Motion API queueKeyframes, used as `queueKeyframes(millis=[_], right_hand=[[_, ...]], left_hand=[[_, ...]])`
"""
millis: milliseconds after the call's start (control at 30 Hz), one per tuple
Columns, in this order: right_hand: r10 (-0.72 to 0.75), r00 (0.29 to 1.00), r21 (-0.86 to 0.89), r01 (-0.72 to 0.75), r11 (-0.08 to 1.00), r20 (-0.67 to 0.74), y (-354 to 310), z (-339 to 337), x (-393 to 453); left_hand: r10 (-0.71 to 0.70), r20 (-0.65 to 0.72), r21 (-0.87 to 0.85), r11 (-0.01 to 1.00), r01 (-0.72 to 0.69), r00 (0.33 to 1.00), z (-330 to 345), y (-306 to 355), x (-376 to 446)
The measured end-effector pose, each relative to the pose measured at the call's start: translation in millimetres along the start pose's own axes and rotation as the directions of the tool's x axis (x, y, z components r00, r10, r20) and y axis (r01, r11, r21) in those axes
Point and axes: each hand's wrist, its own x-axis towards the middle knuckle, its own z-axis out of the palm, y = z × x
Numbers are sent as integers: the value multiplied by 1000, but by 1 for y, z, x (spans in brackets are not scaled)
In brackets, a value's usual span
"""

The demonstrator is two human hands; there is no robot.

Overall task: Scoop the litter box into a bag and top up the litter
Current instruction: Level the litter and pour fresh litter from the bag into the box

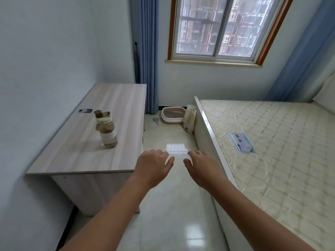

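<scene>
Left hand [154, 167] and right hand [201, 167] empty, each grip relaxed; mattress label [242, 143] unreadable.

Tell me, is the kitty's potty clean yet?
Not yet. Nothing looks done: the litter box sits by the far wall, the scoop lies untouched on the floor, the litter bag leans on the bed frame. Both the left hand and right hand are empty. Scooping and topping up remain.

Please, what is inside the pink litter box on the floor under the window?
The litter box holds brownish-grey litter, seen across the far part of its inside. Its near wall hides the front part, and from here clumps cannot be told. The scoop lies outside, on the floor to its left.
</scene>
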Motion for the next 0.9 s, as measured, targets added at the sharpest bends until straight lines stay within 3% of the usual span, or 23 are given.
queueKeyframes(millis=[200,433,900], right_hand=[[41,998,-10,-41,999,47,-28,22,33],[62,997,11,-63,998,48,-26,29,73],[19,1000,64,-20,998,10,68,37,200]], left_hand=[[-30,-7,-43,999,29,1000,27,-54,19],[-38,29,-71,997,40,999,36,-71,54],[-62,160,-19,998,66,985,82,-45,184]])
